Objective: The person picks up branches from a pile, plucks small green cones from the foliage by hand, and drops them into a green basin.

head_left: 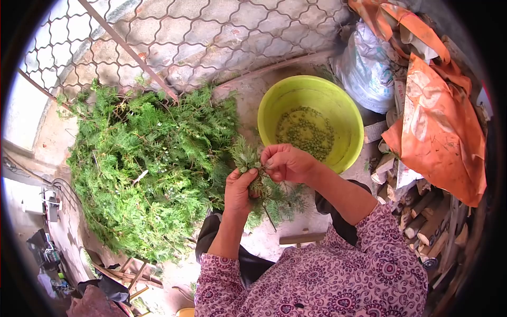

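A leafy evergreen sprig [244,154] is gripped between the thumb and fingers of my left hand [239,189]. Close beside it, my right hand [289,162] pinches at the sprig's edge; whatever sits between those fingertips is too small to make out. Behind my right hand stands a yellow-green plastic basin [348,108], its bottom covered with small round green cones or berries [306,129]. To the left lies a big heap of cut evergreen branches [153,153]. More greenery [282,203] hangs or lies below my hands, partly hidden by them.
A wire mesh fence [211,39] runs along the back. On the right are a white woven sack [364,68], orange plastic sheeting [433,132] and stacked firewood [428,222]. Wooden legs [138,277] of some furniture show at lower left.
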`<act>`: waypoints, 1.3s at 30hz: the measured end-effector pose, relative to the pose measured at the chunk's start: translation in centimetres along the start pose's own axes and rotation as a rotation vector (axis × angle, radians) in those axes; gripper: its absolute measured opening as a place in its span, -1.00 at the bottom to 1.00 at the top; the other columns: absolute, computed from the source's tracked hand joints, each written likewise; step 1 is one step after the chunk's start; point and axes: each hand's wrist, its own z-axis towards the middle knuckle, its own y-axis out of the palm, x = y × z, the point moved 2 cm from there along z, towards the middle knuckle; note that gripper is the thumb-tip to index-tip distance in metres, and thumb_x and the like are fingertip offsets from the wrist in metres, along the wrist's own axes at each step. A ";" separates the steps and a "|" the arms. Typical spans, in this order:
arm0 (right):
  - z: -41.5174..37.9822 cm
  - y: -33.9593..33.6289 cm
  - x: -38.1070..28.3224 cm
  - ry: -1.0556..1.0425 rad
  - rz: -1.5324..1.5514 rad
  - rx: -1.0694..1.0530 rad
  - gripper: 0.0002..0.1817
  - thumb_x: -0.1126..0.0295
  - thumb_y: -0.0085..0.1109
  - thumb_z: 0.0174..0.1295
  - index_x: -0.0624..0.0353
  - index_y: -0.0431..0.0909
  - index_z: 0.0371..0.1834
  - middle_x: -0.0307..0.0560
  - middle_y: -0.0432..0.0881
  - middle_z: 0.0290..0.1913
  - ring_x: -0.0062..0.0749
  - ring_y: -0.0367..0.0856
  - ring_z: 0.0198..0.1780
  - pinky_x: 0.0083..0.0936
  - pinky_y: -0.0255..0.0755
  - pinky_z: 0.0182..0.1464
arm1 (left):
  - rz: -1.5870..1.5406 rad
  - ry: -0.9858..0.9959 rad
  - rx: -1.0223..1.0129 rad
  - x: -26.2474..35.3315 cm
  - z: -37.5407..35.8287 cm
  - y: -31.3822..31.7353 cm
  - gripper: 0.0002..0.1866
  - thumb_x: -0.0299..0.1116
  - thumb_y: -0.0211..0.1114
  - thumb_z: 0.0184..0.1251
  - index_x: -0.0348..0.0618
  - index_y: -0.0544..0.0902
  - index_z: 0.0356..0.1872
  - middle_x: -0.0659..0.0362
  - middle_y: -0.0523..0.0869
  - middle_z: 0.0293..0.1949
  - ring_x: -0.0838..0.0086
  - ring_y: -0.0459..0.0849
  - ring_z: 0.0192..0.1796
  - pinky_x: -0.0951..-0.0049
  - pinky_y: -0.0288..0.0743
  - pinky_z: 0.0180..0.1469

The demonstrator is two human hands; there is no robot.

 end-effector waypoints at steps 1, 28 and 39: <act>-0.1 -0.3 -0.1 0.000 -0.001 -0.001 -0.95 0.51 0.04 0.04 0.18 0.44 -0.41 -0.24 0.44 -0.61 -0.58 0.38 -0.64 -0.65 0.27 -0.56 | -0.001 0.001 -0.001 0.1 0.0 -0.1 -0.89 -0.56 0.21 0.11 -0.13 0.61 -0.35 0.28 0.64 -0.49 0.67 0.55 -0.55 0.67 0.36 -0.64; -0.5 1.6 -0.1 -0.219 -0.587 0.180 -0.90 0.43 0.18 0.08 0.20 0.47 -0.45 -0.32 0.44 -0.56 -0.75 0.37 -0.60 -0.77 0.21 -0.59 | -0.025 -0.016 0.051 0.8 -0.4 -1.4 -0.95 -0.48 0.27 0.09 -0.11 0.56 -0.44 0.27 0.58 -0.60 0.67 0.39 -0.73 0.68 0.16 -0.76; -1.4 -0.4 -2.4 -0.251 0.030 0.138 -0.88 0.50 -0.02 0.06 0.19 0.46 -0.32 -0.18 0.49 -0.43 -0.61 0.45 -0.52 -0.79 0.20 -0.59 | 0.044 -0.005 0.076 0.7 -0.4 -1.8 -0.94 -0.49 0.26 0.08 -0.09 0.57 -0.43 0.30 0.58 -0.57 0.67 0.44 -0.68 0.70 0.13 -0.76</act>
